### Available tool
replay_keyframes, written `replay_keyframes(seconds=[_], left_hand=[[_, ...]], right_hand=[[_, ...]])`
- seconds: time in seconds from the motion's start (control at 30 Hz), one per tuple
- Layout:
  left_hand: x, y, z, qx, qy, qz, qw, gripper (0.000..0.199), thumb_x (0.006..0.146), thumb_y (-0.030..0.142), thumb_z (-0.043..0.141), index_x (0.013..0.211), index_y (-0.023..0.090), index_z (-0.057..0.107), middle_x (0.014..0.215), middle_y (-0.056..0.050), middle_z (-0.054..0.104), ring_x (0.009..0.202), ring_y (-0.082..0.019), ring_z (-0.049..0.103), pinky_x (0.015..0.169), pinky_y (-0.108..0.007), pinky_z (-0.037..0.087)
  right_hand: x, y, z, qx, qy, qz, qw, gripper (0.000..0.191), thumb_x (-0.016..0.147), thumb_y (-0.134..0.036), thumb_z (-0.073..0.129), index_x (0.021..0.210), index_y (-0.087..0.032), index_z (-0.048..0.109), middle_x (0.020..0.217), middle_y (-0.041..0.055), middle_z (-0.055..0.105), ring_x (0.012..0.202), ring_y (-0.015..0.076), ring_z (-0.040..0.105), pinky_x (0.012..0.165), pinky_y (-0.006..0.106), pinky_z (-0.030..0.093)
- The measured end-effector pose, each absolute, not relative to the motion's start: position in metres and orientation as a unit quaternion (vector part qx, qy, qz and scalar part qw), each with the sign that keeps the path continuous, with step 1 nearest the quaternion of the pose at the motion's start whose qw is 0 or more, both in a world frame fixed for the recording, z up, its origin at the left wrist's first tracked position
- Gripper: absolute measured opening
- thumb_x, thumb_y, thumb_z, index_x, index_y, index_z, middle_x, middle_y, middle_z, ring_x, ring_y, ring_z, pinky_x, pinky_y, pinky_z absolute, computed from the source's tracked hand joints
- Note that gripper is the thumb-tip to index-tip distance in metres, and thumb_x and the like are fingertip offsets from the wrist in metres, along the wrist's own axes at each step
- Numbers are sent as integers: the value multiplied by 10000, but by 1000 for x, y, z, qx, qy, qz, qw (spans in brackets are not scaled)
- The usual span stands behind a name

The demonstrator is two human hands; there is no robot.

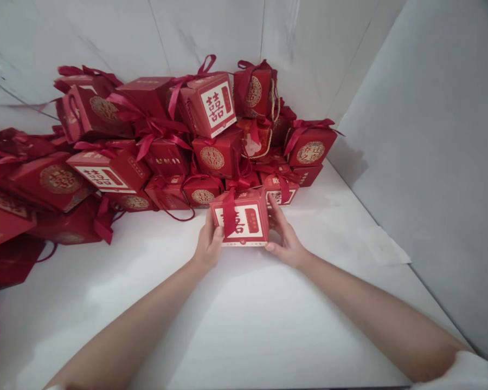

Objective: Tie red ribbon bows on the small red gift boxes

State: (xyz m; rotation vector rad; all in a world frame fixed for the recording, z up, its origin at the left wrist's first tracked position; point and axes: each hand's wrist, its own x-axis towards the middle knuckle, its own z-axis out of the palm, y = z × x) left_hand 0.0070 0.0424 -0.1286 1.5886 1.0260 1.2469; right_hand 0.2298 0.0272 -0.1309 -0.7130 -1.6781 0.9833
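Between my two hands is a red gift box [252, 219] with a white label, dark red characters and a red ribbon on top. My left hand [210, 241] grips its left side, thumb on the front face. On the right side, my right hand [285, 235] holds it with the thumb at the lower front corner. The fingers behind the box are partly hidden. Just behind it, another red box with a white label [282, 196] stands at the front of the stack, close to my right fingertips.
Several red gift boxes with ribbons [162, 157] are stacked along the marbled wall [211, 27]. More boxes [65, 216] spread to the left. The white table [244, 325] meets a grey panel [439, 162] on the right, with a pale flat piece [390, 249] at that edge.
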Motion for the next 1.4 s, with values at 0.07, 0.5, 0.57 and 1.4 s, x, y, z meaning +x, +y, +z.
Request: replay_keyframes(seconds=[0.07, 0.5, 0.57, 1.4], left_hand=[[10, 38, -127, 673, 378, 539, 338, 677, 890, 577, 510, 1436, 210, 349, 1327, -140, 558, 1191, -293, 559, 986, -405, 478], [6, 37, -133, 687, 308, 510, 415, 991, 614, 584, 804, 1404, 173, 368, 1370, -212, 488, 1296, -378, 466, 1063, -513, 414], [7, 38, -136, 663, 276, 520, 462, 929, 688, 615, 736, 1425, 200, 353, 1393, -189, 487, 1292, -352, 480, 1065, -483, 428], [11, 43, -128, 688, 315, 444, 480, 526, 927, 540, 482, 1282, 164, 572, 1259, -138, 636, 1235, -319, 551, 1050, -456, 448]], right_hand=[[230, 24, -127, -317, -705, 355, 526, 1058, 792, -652, 635, 1555, -293, -3, 1570, 145, 269, 1364, 343, 398, 1029, 500, 443], [236, 19, -130, -313, -796, 153, 496, 851, 877, -576, 554, 1545, -393, 59, 1566, 56, 254, 1401, 392, 293, 1150, 624, 251], [234, 18, -128, -312, -781, 210, 499, 723, 938, -590, 423, 1547, -377, 97, 1597, 25, 226, 1443, 355, 253, 1180, 583, 230], [233, 28, -130, -338, -740, 197, 547, 972, 817, -682, 567, 1555, -248, 106, 1566, 137, 243, 1419, 358, 308, 1128, 567, 345]])
